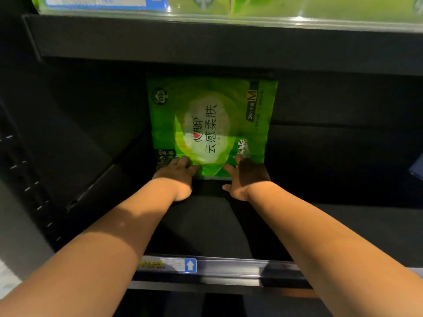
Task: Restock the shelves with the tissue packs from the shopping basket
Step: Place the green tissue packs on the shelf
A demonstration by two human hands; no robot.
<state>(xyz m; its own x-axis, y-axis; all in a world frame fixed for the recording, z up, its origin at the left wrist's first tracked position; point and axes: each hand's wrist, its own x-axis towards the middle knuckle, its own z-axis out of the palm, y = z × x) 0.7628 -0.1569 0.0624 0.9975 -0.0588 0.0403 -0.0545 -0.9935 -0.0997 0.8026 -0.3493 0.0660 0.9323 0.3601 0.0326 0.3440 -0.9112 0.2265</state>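
A green tissue pack (209, 124) lies flat on the dark shelf (343, 225), well back from the front edge and close to the rear wall, its printed face turned up and its lettering running sideways to the viewer. Both bare arms reach straight into the shelf bay, and the two hands meet the pack at its near edge. The left hand (176, 177) rests palm down on the near left corner, its fingers spread flat over the dark printed patch there, loose rather than clenched. The right hand (246, 177) sits on the near right part of the same edge, fingers laid forward on the wrapper and the thumb sticking out low toward the left; it too is flat and released, pressing on the pack rather than gripping around it. The gap between the two hands shows the pack's near edge and a strip of bare shelf just in front of it. Along the shelf's front lip runs a price rail with a label (168, 264) bearing a blue square and a white arrow. On the shelf above, more green packs (263, 5) stand behind a clear rail.
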